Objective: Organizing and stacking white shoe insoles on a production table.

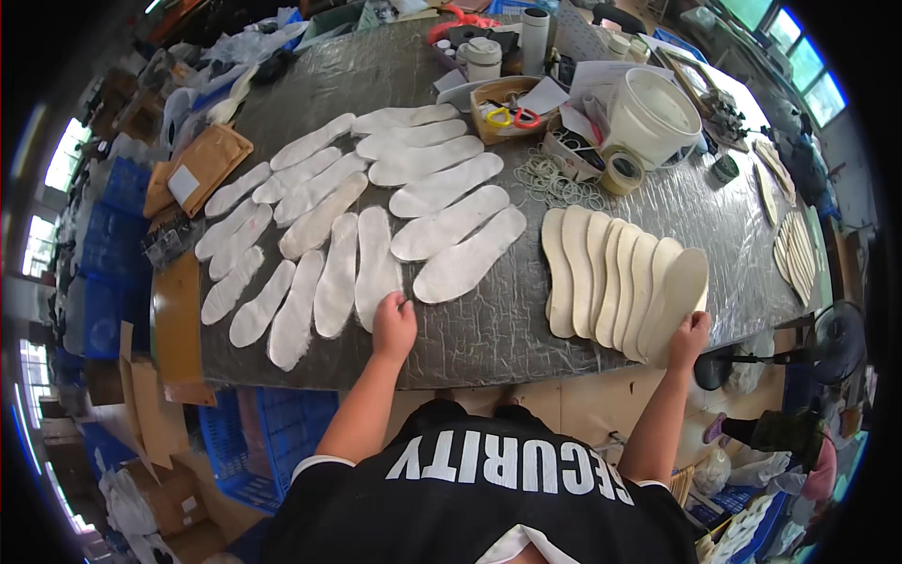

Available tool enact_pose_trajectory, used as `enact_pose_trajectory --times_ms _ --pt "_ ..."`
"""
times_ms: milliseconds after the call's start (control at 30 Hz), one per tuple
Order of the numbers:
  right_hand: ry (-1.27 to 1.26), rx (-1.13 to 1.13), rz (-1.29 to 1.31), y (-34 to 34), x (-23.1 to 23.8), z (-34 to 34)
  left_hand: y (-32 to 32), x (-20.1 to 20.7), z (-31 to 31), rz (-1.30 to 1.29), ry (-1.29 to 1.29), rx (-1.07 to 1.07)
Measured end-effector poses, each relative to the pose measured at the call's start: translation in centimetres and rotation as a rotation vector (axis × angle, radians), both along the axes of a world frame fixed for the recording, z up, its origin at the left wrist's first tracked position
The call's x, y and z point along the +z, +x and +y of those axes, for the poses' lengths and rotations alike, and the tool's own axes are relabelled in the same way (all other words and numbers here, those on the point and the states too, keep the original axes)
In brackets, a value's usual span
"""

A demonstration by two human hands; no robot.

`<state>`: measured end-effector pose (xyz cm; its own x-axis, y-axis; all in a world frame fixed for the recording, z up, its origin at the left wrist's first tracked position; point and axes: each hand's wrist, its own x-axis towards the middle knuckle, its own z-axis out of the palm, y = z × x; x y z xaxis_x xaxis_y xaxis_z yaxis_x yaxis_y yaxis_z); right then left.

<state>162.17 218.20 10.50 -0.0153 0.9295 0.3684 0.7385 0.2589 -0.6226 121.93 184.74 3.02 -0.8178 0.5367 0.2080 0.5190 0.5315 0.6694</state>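
Observation:
Several white fuzzy insoles [319, 287] lie in loose rows over the left and middle of the dark table. My left hand [395, 326] is closed at the near end of one white insole [377, 254], its fingers curled at that insole's right edge. To the right, several cream insoles [587, 263] lie fanned out, each overlapping its neighbour. My right hand [691, 340] pinches the right edge of the outermost cream insole [678, 296], near its lower end. The fingertips under that insole are hidden.
Behind the insoles stand a white bucket [655, 117], a tape roll [622, 173], rubber bands [561, 179] and a box with scissors [512, 117]. Brown envelopes [209, 162] lie far left. More insoles [795, 256] sit at the right edge, near a fan [836, 340]. Someone [799, 446] is at lower right.

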Motion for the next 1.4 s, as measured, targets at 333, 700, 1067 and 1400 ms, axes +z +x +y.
enact_pose_trajectory --times_ms 333,700,1067,1400 --pt "-0.172 -0.059 -0.016 -1.5 2.0 -2.4 0.3 3.5 3.3 -1.419 0.278 0.132" --pt "-0.620 0.095 0.500 -2.0 -1.4 -3.9 9.9 8.0 4.7 -1.094 -0.641 -1.337" --pt "-0.503 -0.049 1.772 1.8 2.7 -2.8 2.3 7.5 4.5 0.276 -0.827 -0.842" --pt "-1.399 0.799 1.878 -12.9 2.6 -19.5 6.8 11.4 4.1 -1.036 0.174 -0.869"
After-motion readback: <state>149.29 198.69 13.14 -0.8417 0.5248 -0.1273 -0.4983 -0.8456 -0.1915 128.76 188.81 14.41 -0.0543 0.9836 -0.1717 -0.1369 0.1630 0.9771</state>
